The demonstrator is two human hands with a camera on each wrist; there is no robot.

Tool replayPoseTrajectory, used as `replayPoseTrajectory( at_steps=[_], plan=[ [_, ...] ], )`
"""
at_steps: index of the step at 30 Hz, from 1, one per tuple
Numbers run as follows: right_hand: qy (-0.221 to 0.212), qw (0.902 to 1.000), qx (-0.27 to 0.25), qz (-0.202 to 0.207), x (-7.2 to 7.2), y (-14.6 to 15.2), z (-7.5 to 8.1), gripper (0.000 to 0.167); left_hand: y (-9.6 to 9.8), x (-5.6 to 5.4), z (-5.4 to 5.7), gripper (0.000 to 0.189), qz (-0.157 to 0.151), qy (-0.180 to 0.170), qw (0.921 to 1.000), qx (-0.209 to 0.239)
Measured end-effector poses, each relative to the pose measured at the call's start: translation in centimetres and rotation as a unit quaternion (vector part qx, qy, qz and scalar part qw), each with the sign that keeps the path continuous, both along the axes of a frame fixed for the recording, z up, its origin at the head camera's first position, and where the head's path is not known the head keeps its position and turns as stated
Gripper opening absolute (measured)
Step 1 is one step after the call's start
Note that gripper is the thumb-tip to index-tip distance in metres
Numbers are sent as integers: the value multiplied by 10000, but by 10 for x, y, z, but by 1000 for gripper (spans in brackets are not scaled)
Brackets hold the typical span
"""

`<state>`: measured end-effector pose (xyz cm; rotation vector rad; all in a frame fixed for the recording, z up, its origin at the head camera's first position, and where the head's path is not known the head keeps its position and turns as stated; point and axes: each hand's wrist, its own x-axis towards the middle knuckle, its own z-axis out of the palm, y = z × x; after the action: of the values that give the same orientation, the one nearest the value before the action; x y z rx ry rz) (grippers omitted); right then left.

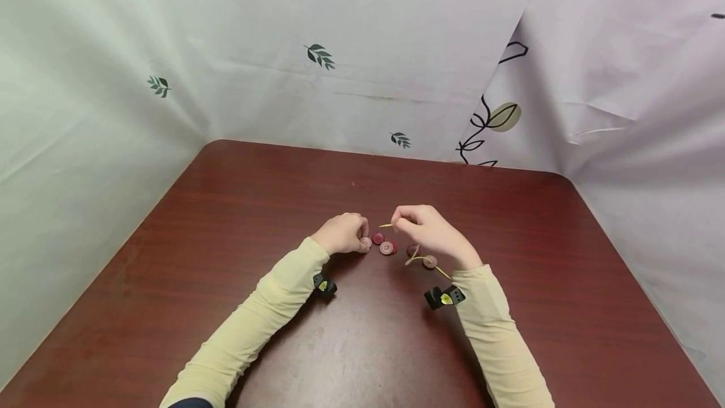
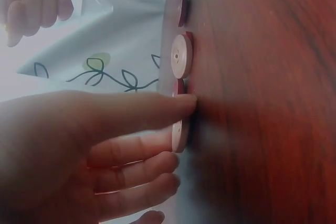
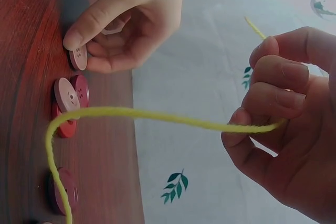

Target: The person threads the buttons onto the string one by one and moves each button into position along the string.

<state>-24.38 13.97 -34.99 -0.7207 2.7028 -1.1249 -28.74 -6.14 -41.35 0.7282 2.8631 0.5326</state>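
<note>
Between thumb and forefinger my left hand (image 1: 342,233) pinches a pale pink button (image 3: 79,59) by its edge, low over the tabletop. Four small holes show in its face. My right hand (image 1: 433,232), raised to the right, grips a yellow cord (image 3: 131,113) in its curled fingers. A short cord end points out past the fingertips, while the rest loops down toward the table. Just right of the left hand, another pale pink button (image 3: 64,94) overlaps a red button (image 3: 65,128), with a dark pink button (image 3: 81,90) beside them.
Under the right hand are a maroon button (image 3: 68,192) and a pinkish button (image 1: 430,262), with the cord crossing close by. A brown wooden table (image 1: 317,345) spreads around the hands. White leaf-print cloth (image 1: 362,68) hangs behind the table and along its sides.
</note>
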Motion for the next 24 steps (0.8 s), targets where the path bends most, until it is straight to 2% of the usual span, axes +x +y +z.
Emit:
replayPoseTrajectory(
  at_steps=[5, 11, 14, 17, 21, 24],
  plan=[
    [177, 9998, 64, -7, 0, 2, 0, 20, -2, 2, 7, 11, -76, 0, 9997, 244],
    [-9, 9997, -176, -192, -1, 6, -1, 21, -4, 8, 28, 14, -319, 58, 9953, 909],
    [-93, 9993, -273, -226, 0, 8, 0, 20, -6, 12, 38, 21, -474, 209, 9920, 1151],
    [55, 9997, -210, -147, -1, 9, 1, 19, -8, 14, 45, 24, -668, 469, 9881, 1300],
    [186, 9997, -137, -77, -2, 11, 2, 18, -12, 16, 49, 20, -800, 815, 9840, 1368],
    [175, 9997, -149, -69, -2, 11, 3, 16, -13, 18, 52, 18, -800, 904, 9829, 1390]
  ],
)
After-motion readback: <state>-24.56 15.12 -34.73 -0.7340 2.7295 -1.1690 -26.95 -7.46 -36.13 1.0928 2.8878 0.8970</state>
